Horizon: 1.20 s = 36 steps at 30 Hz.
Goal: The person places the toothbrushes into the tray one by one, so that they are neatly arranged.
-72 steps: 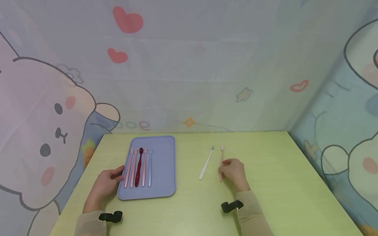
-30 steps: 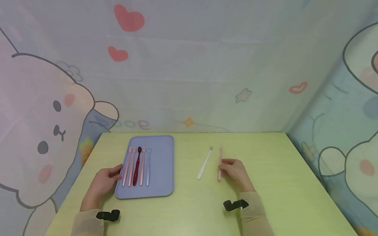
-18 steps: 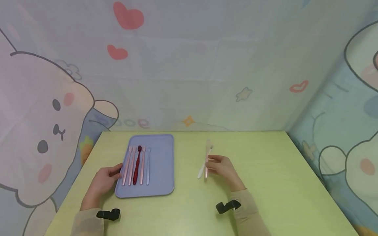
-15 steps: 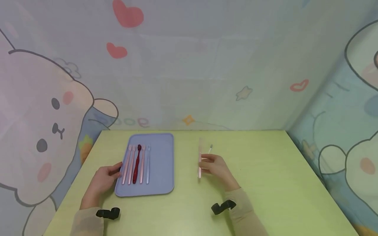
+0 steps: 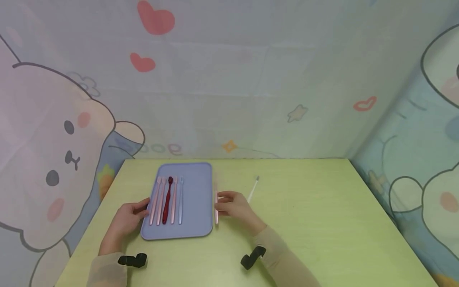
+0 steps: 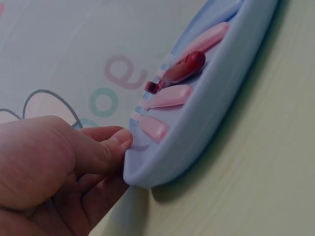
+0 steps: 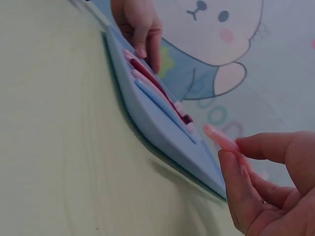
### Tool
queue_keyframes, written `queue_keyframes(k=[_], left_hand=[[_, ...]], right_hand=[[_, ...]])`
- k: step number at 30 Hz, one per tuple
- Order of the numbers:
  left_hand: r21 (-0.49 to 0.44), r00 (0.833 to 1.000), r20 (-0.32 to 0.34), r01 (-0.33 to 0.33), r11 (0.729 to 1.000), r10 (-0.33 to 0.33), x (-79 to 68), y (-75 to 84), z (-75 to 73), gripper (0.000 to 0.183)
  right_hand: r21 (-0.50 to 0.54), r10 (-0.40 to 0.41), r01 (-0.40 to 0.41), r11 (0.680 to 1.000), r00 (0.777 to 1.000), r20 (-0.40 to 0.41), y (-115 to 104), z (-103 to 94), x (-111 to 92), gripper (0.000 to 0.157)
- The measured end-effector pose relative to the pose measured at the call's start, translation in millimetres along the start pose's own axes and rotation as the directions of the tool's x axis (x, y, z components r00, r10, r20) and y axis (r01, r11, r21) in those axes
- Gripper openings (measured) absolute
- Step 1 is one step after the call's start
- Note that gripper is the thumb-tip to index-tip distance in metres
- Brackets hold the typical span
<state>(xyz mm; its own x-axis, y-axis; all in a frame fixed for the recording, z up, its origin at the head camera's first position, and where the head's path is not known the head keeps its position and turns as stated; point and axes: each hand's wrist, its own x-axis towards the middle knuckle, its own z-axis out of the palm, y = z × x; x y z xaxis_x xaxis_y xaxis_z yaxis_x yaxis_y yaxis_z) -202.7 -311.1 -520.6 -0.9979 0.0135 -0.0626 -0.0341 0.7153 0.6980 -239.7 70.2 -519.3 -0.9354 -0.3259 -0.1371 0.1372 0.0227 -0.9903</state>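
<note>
My left hand (image 5: 125,219) pinches the left rim of a lavender-blue tray (image 5: 197,199), thumb on top in the left wrist view. Toothbrushes lie side by side on the tray's left half: three pink ones, a dark red toothbrush (image 5: 166,205) between them, and a light blue toothbrush (image 5: 181,205) at the row's right end. My right hand (image 5: 236,207) pinches another pink toothbrush (image 7: 221,138) between thumb and fingers. It is held just beyond the tray's right rim, its head faint and blurred in the head view.
A white toothbrush (image 5: 254,189) with a grey head lies on the yellow-green table (image 5: 315,215), partly hidden behind my right hand. A printed cartoon cloth (image 5: 251,79) hangs along the back and sides. The tray's right half is bare.
My right hand has lifted the pink toothbrush from right of the white one and carried it left, over the white one, to the tray's right edge. My left hand stays at the tray.
</note>
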Motion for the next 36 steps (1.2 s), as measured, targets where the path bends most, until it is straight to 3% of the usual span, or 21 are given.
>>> queue_keyframes(k=[15, 36], left_hand=[[-0.013, 1.000, 0.005, 0.008, 1.000, -0.008, -0.3, 2.6, -0.2, 0.049], [-0.013, 1.000, 0.012, 0.009, 1.000, -0.009, 0.5, 1.2, -0.6, 0.049]], right_hand=[[-0.009, 0.015, -0.015, 1.000, 1.000, 0.006, -1, 50.0, 23, 0.046], [-0.069, 0.070, -0.072, 0.995, 0.997, -0.034, -3, 75.8, 38, 0.042]])
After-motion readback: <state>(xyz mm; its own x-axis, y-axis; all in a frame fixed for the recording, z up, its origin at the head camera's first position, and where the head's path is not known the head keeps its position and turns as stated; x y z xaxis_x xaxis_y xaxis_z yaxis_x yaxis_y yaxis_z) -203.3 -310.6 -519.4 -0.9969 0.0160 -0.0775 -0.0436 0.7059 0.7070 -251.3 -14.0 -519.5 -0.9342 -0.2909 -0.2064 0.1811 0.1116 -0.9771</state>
